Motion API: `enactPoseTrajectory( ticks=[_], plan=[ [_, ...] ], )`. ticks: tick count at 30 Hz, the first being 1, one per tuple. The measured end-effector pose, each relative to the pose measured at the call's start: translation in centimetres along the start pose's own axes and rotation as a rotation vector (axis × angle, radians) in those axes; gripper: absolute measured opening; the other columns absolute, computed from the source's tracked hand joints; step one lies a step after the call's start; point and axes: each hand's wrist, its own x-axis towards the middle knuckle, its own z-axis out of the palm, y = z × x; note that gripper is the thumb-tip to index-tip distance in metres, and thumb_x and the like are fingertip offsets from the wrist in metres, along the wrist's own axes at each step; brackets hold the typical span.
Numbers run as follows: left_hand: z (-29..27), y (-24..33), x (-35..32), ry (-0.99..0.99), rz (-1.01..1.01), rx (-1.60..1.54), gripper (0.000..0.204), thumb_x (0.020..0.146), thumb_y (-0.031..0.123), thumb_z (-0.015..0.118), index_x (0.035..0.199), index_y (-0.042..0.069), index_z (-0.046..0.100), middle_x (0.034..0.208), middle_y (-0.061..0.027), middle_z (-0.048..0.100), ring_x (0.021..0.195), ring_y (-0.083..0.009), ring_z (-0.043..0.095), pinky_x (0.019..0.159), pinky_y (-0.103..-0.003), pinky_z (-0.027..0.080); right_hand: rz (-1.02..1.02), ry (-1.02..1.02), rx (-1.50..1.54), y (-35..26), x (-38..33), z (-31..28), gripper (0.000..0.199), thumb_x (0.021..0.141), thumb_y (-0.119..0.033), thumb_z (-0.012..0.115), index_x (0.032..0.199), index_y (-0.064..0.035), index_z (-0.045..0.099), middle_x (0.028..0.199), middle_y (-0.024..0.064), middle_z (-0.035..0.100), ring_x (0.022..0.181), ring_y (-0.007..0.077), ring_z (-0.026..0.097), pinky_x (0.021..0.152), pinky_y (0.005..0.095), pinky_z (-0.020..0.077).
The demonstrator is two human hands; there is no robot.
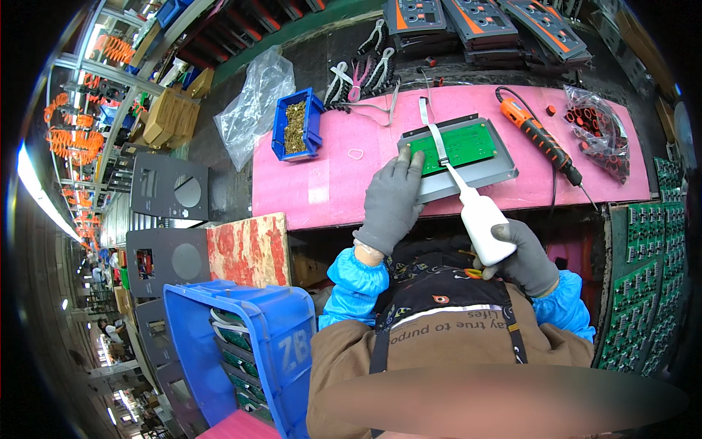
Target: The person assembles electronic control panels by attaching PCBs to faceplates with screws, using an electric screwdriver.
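My right hand [528, 257], in a grey glove, is closed round a white squeeze bottle [482, 223]. The bottle tilts so that its narrow nozzle meets the connector end of a flat grey ribbon cable [433, 128]. That connector sits at the near edge of a green circuit board [472, 143], which lies in a grey panel [503, 171]. At the panel's left side my left hand [393, 194], also gloved, grips its edge, with fingertips on the board's near left corner. Whatever lies under those fingers is hidden.
On the pink mat [322, 172] are a blue bin of screws [295, 132], an orange electric screwdriver [537, 132] and a bag of dark red-rimmed caps [596, 128]. Cable bundles [358, 80] and faceplates [479, 25] lie beyond. A blue crate [289, 344] stands left, circuit boards [647, 241] right.
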Motion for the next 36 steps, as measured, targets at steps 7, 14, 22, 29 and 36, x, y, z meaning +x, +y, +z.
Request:
enactPoseTrajectory(
  ticks=[7, 14, 22, 29, 36],
  plan=[
    [0.2, 0.6, 0.0, 0.015, 0.014, -0.029, 0.084, 0.061, 0.01, 0.078, 0.135, 0.005, 0.039, 0.137, -0.0215, 0.042, 0.114, -0.0356, 0.051, 0.093, -0.041, 0.046, 0.009, 0.05, 0.131, -0.7, -0.5, -0.8, 0.053, 0.083, -0.034, 0.058, 0.114, 0.0074, 0.052, 0.086, 0.0193, 0.063, 0.067, 0.0273, 0.067, 0.045, 0.0324, 0.0568],
    [0.3, 0.5, -0.5, -0.022, -0.01, -0.022, 0.088, 0.06, 0.009, 0.078, 0.138, 0.007, 0.037, 0.138, -0.0204, 0.041, 0.112, -0.0348, 0.052, 0.09, -0.04, 0.047, -0.768, 0.233, -0.799, -10.3, -0.3, -4.1, 0.049, 0.077, -0.028, 0.063, 0.115, 0.0011, 0.054, 0.095, 0.0157, 0.063, 0.087, 0.0258, 0.065, 0.069, 0.0353, 0.052],
    [1.8, 0.0, -1.2, 0.109, -0.042, -0.124, 0.086, 0.061, 0.002, 0.073, 0.138, 0.007, 0.036, 0.14, -0.0204, 0.038, 0.114, -0.0358, 0.05, 0.091, -0.041, 0.047, -0.865, 0.369, -1.71, -21.0, 13.8, -12.0, 0.058, 0.071, -0.013, 0.068, 0.126, -0.0083, 0.05, 0.121, 0.0141, 0.055, 0.111, 0.0324, 0.054, 0.095, 0.0402, 0.0434],
    [5.1, -1.7, -1.3, 0.287, 0.064, -0.165, 0.073, 0.067, -0.004, 0.065, 0.135, 0.006, 0.041, 0.14, -0.0219, 0.039, 0.12, -0.0381, 0.048, 0.093, -0.041, 0.047, -1.036, 0.419, -1.584, -21.2, 20.0, -15.5, 0.06, 0.071, -0.003, 0.069, 0.128, -0.0103, 0.051, 0.128, 0.0124, 0.051, 0.121, 0.0329, 0.047, 0.102, 0.0372, 0.0397],
    [2.2, -0.8, -1.3, 0.479, 0.029, -0.308, 0.062, 0.074, 0.004, 0.069, 0.132, 0.005, 0.047, 0.139, -0.0229, 0.042, 0.118, -0.0378, 0.052, 0.092, -0.039, 0.049, -1.137, 0.2, -1.345, -17.1, 13.9, -7.6, 0.049, 0.09, -0.017, 0.059, 0.136, -0.0101, 0.045, 0.134, 0.0113, 0.05, 0.121, 0.0259, 0.05, 0.101, 0.0336, 0.0407]
  ],
)
